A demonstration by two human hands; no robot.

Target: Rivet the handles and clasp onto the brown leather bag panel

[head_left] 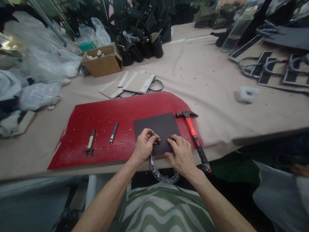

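A dark flat panel (156, 124) lies on the red board in front of me, with a plastic-wrapped loop handle (164, 177) hanging from its near edge over the table edge. My left hand (146, 143) is closed in a pinch over the panel's middle, around a short metal piece (152, 132) whose lower end is hidden by the fingers. On the panel's right near part rests my right hand (181, 153), its fingers apart and holding nothing. A claw hammer (193, 129) with an orange and black handle lies to the right, its grip end past the board.
The red board (116, 109) also carries a pronged metal tool (90, 141) and a slim metal tool (114, 132). Behind it are stacked panels (138, 82), a cardboard box (103, 66) and black bags (142, 42). More handled panels (275, 69) and a white block (246, 94) lie right.
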